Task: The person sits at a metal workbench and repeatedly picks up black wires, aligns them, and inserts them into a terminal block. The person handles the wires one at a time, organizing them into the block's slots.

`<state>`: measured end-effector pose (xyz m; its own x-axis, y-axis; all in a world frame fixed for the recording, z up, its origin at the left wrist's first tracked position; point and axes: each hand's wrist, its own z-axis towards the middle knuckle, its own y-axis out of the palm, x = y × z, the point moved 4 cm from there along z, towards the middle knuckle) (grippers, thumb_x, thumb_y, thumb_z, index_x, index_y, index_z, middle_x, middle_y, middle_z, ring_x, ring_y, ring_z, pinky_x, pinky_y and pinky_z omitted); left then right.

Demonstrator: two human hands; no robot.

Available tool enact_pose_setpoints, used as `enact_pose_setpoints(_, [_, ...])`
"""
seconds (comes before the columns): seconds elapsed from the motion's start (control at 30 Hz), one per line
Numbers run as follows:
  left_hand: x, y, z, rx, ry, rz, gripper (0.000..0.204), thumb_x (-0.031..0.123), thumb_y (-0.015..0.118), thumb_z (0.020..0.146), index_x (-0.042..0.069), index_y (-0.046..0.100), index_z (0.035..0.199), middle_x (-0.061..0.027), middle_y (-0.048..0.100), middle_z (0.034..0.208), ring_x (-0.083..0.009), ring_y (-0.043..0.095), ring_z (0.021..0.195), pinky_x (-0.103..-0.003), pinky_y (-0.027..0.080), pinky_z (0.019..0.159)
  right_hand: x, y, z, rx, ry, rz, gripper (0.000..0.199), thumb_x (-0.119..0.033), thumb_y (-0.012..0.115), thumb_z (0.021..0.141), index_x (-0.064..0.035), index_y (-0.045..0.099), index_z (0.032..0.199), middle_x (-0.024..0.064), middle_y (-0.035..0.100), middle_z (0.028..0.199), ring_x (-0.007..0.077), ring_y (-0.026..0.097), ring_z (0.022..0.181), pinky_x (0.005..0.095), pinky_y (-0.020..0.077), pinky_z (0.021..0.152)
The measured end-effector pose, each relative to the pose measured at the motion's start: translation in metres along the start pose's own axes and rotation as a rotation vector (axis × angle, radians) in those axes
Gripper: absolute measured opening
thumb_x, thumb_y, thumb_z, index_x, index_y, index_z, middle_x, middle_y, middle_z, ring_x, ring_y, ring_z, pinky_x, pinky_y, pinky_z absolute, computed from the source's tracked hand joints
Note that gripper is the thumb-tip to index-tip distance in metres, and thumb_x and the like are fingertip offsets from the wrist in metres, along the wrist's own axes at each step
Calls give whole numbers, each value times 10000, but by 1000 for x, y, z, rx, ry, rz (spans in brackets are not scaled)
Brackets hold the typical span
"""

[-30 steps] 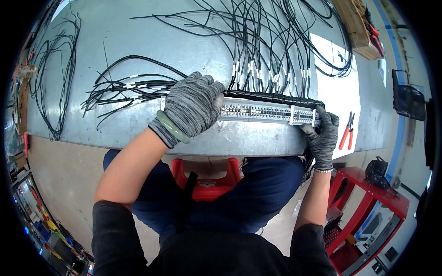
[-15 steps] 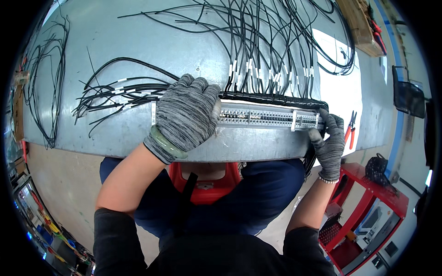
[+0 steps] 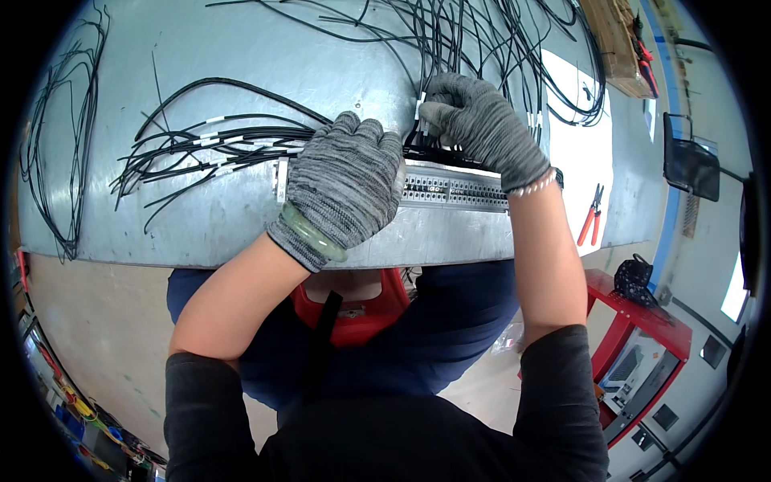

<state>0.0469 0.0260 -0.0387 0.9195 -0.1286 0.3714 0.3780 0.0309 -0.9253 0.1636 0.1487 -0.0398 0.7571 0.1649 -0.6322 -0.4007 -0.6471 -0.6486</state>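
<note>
A grey terminal block strip [image 3: 458, 191] lies lengthwise on the metal table, with a black wire bundle [image 3: 458, 158] running along its far side. My gloved left hand [image 3: 344, 181] is closed over the strip's left part and the bundle, hiding both there. Cut wires with white marker sleeves [image 3: 213, 138] fan out to the left of that hand. My gloved right hand [image 3: 486, 124] reaches across the strip, its thumb and forefinger pinched on a black wire with a white sleeve [image 3: 420, 103]. Many more black wires [image 3: 450, 44] spread toward the far edge.
Red-handled pliers [image 3: 591, 217] lie right of the strip, by a white paper sheet [image 3: 590, 153]. A wooden box [image 3: 614, 48] stands at the far right. Loose wires [image 3: 64, 153] lie at the left. A red stool [image 3: 353, 313] and red cabinet [image 3: 638, 317] are below the table.
My right hand has left the strip's right end and moved left and away from me to the upright wires. My left hand stays on the strip.
</note>
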Motion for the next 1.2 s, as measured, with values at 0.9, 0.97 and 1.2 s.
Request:
enact_pose_setpoints(0.9, [-4, 8, -2, 23, 22, 48, 306, 232, 492, 871, 9, 638, 1023, -147, 616, 913, -292, 581, 901, -401, 483, 849, -5, 8, -3, -41, 324, -17, 348, -330, 695, 843, -61, 655, 1061, 50, 674, 797, 112, 636, 708, 266, 552, 693])
enact_pose_setpoints(0.97, [-3, 6, -3, 19, 16, 50, 304, 234, 494, 870, 13, 639, 1021, -145, 617, 916, -290, 581, 901, -402, 488, 840, 3, 5, -2, -59, 279, 47, 346, -332, 707, 834, -67, 663, 1051, 30, 661, 806, 96, 622, 723, 245, 546, 693])
enact_pose_setpoints(1.2, [-3, 5, -4, 62, 30, 79, 281, 232, 503, 866, 21, 645, 988, -137, 619, 926, -290, 581, 909, -400, 496, 828, 7, 8, -1, -119, 256, 98, 358, -346, 729, 812, -81, 663, 1042, 7, 638, 775, 81, 603, 710, 232, 535, 670])
